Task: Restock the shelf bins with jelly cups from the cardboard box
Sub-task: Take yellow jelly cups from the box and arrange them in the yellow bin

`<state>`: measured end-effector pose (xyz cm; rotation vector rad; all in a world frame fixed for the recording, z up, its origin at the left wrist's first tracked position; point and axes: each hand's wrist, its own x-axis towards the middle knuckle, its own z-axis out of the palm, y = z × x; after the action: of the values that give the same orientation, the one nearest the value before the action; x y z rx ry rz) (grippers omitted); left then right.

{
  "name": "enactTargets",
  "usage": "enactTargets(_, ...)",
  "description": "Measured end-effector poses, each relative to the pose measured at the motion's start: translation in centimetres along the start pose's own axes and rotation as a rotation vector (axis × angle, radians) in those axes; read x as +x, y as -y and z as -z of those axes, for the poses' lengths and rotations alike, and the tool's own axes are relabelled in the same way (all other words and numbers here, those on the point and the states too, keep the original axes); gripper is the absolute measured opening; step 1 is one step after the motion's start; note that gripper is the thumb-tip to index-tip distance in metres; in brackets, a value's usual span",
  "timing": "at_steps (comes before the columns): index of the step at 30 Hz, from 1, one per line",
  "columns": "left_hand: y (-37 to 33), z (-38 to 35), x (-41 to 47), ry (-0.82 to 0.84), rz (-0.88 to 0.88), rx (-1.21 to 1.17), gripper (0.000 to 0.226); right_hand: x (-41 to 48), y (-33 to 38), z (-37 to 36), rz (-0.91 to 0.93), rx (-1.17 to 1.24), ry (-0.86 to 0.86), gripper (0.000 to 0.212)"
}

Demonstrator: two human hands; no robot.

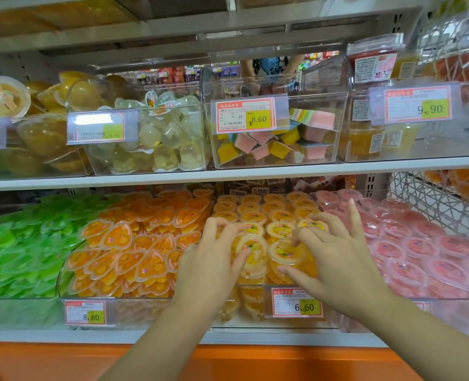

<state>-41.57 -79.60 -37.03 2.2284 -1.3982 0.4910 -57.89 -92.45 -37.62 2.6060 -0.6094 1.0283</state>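
At centre, yellow jelly cups (281, 229) (printed lids), left hand (208, 262), right hand (343, 262) fingers (354, 215) clasping them

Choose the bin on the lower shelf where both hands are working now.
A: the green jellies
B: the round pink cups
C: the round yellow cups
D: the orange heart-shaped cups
C: the left hand and the right hand both curl their fingers round the round yellow cups, in the bin behind the 6.60 price tag.
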Motion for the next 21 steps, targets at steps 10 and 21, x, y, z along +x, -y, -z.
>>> enactTargets(10,0.0,0.1,0.0,0.013,-0.003,0.008,0.038,1.3,-0.1,0.8,-0.013,0.077,0.316,0.018)
enactTargets(21,0.0,0.3,-0.1,0.027,0.007,0.023,0.038,0.9,-1.2,-0.8,0.155,0.087,0.102,0.030)
